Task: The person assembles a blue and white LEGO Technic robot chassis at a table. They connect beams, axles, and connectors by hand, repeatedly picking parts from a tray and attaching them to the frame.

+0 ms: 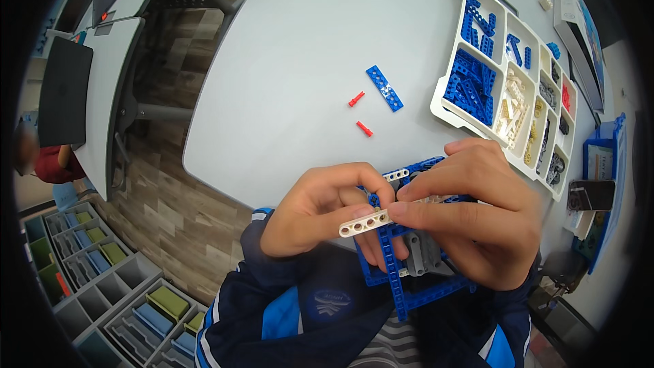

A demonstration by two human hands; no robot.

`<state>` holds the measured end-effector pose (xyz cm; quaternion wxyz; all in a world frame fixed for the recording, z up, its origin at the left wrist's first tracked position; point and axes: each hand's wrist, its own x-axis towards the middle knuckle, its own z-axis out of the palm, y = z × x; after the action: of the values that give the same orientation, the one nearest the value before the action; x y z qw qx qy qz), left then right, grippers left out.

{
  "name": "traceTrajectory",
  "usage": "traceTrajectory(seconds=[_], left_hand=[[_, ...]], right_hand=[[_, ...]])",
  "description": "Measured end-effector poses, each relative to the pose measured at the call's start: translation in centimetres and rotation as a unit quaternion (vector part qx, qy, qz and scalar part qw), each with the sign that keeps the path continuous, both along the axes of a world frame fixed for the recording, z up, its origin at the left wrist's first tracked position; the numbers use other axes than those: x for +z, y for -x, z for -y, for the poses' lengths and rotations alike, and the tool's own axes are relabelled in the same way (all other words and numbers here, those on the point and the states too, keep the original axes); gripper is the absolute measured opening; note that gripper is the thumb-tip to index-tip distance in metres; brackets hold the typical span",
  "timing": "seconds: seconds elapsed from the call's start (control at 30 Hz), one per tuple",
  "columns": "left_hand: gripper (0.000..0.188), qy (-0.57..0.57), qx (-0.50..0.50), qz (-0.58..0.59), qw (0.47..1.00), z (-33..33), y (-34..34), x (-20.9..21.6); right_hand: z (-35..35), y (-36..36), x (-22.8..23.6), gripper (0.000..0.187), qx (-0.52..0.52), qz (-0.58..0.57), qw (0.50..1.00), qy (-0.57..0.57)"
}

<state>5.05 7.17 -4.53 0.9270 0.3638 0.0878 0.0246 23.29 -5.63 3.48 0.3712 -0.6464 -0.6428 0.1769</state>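
Observation:
Between my hands is a blue frame (390, 264) built from toy construction beams, with grey parts (424, 253) inside it, held just off the table's near edge. A white perforated beam (361, 223) lies across its top side. My left hand (320, 208) is closed on this beam, thumb along it and fingers behind. My right hand (477, 215) pinches the beam's other end, its thumb and index finger against the frame; what is under those fingertips is hidden. A second white beam (396, 175) shows on the frame's far side.
On the white table (293, 82) lie a blue perforated plate (385, 88) and two red pegs (364, 129). A white sorting tray (443, 105) with blue, white, grey and red parts stands at the right. Beyond it are a box (579, 34) and a phone (591, 195). A person (54, 163) sits far left.

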Motion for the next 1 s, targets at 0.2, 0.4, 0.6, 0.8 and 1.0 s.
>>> traceTrajectory(seconds=[0.2, 0.4, 0.6, 0.8, 1.0], left_hand=[[0.026, -0.018, 0.007, 0.021, 1.000, -0.3, -0.3, -0.3], [0.026, -0.009, 0.011, 0.035, 0.999, -0.2, -0.1, -0.5], [0.025, -0.014, 0.007, 0.026, 1.000, -0.1, 0.0, -0.3], [0.021, -0.016, 0.003, 0.027, 0.999, -0.2, -0.1, -0.2], [0.022, 0.000, -0.011, 0.013, 1.000, 0.0, -0.1, 0.0]], right_hand=[[0.3, 0.1, -0.2, 0.025, -0.003, 0.005, 1.000, -0.031], [0.2, 0.5, -0.6, 0.021, -0.004, 0.022, 0.998, -0.056], [0.3, 1.6, -0.7, 0.019, -0.035, 0.044, 0.996, -0.074], [0.1, 1.5, -0.5, 0.023, -0.016, 0.052, 0.995, -0.086], [0.4, 1.6, -0.3, 0.024, 0.000, 0.058, 0.994, -0.093]])
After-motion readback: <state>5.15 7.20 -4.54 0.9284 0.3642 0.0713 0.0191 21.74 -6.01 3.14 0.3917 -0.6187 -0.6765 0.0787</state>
